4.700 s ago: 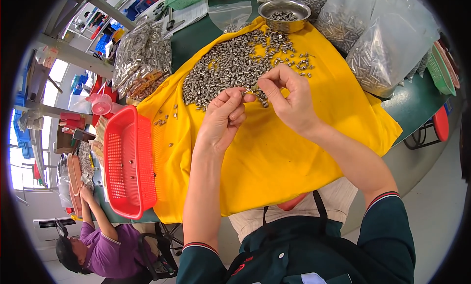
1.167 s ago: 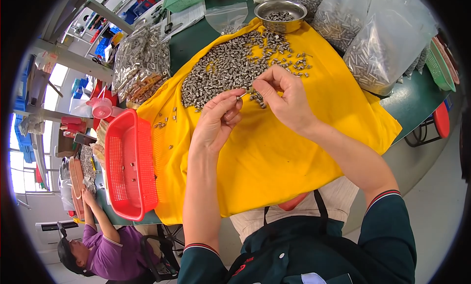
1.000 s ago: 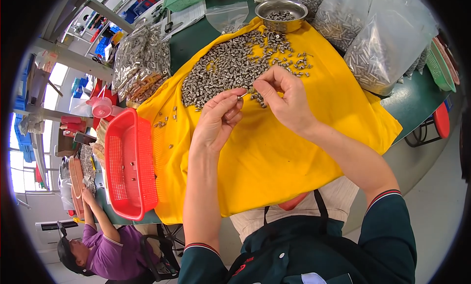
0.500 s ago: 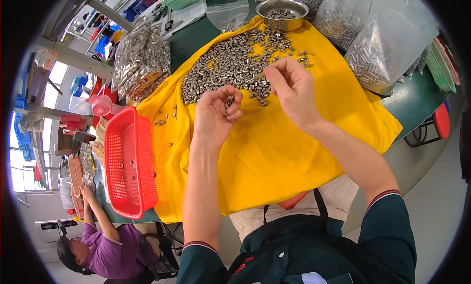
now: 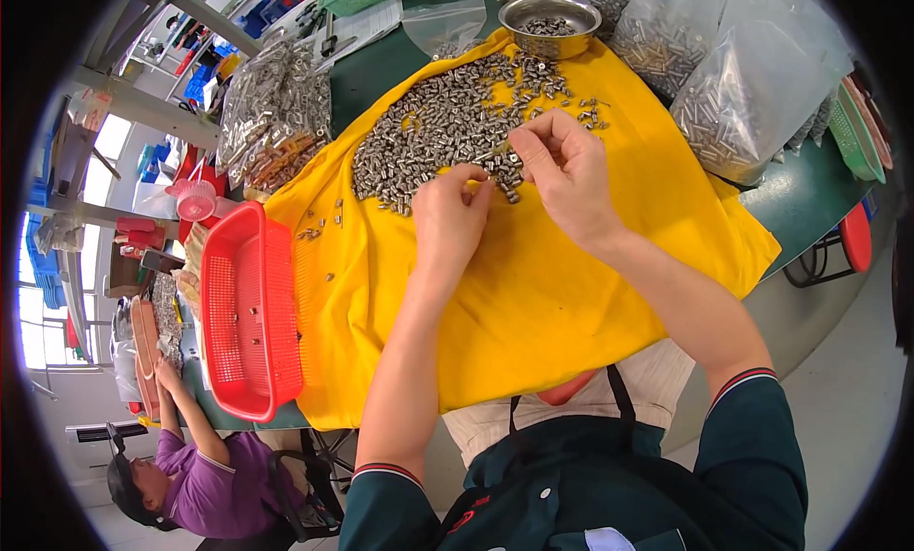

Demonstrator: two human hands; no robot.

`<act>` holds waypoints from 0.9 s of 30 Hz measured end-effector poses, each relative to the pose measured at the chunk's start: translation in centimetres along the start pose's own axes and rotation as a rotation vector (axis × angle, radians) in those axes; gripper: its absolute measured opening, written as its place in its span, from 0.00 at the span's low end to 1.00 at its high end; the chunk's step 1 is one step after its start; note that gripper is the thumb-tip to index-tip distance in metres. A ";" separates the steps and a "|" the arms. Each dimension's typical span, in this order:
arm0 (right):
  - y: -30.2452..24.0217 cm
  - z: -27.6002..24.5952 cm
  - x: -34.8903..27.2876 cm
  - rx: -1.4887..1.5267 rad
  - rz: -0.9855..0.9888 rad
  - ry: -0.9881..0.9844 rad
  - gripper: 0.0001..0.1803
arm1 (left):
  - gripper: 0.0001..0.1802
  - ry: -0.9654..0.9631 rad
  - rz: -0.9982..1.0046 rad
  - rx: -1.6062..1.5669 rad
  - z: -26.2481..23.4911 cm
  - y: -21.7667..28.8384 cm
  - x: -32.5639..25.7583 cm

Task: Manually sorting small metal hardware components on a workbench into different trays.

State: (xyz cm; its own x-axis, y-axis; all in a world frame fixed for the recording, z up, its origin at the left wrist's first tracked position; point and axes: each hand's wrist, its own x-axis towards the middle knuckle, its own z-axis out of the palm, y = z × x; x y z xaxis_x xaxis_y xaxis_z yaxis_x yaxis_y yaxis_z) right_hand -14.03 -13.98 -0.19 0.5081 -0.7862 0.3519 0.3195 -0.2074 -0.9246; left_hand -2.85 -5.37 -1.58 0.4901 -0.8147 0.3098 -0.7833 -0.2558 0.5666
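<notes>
A wide heap of small silvery metal cylinders lies on a yellow cloth. At the near edge of this heap my left hand is closed, thumb and fingertips pinched together, back of the hand up. Whatever it holds is hidden. My right hand pinches with thumb and forefinger just to the right, over the heap's right edge. Something small and thin seems to be at its fingertips, too small to name. The two hands are close together but apart.
A red plastic basket with a few metal pieces stands left. Behind are a steel bowl of parts and bags of metal parts. Another bulging bag lies back left. A person in purple works at far left.
My left hand has moved right, toward my right hand, and turned over from palm up, where small metal pieces showed in its fingers. My right hand has hardly moved.
</notes>
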 end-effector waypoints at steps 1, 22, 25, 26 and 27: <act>0.1 -0.1 0.1 -0.006 -0.003 0.001 0.06 | 0.08 -0.017 -0.096 -0.245 -0.5 0.0 0.1; 0.1 0.2 -0.2 -0.076 -0.143 -0.065 0.07 | 0.05 -0.351 -0.413 -1.331 -3.2 -0.6 -0.2; 0.3 0.2 -0.3 -0.076 -0.141 -0.072 0.07 | 0.06 -0.346 -0.416 -1.301 -3.2 -0.6 -0.2; 0.3 0.2 -0.3 -0.077 -0.141 -0.071 0.07 | 0.06 -0.340 -0.416 -1.301 -3.2 -0.6 -0.2; 0.3 0.3 -0.3 -0.082 -0.162 -0.066 0.07 | 0.06 -0.332 -0.417 -1.301 -3.2 -0.6 -0.3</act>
State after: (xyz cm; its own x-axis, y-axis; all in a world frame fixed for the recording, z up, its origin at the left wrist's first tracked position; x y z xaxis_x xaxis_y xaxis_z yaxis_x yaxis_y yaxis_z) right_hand -13.87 -13.65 -0.53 0.5078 -0.6990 0.5034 0.3367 -0.3769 -0.8629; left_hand -1.30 -3.35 0.42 0.3404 -0.9293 -0.1430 0.3944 0.0030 0.9189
